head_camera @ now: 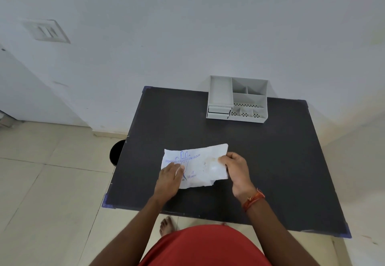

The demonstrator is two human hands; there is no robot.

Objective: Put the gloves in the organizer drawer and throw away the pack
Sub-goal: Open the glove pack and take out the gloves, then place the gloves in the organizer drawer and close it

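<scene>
Pack [195, 165] lies flat on the table [270, 161] near the front edge; left hand [169, 179] presses its left end with fingers laid flat, right hand [236, 172] pinches the right end, fingers curled. Step judged: opening. Keep the left hand pinning and pull rightward gently, so what is inside comes out as one stack. Organizer [237, 99] at the back wall, drawers [218, 112] look shut

Head-worn view looks forward and down over the table [270, 161] toward the wall [187, 26]
</scene>
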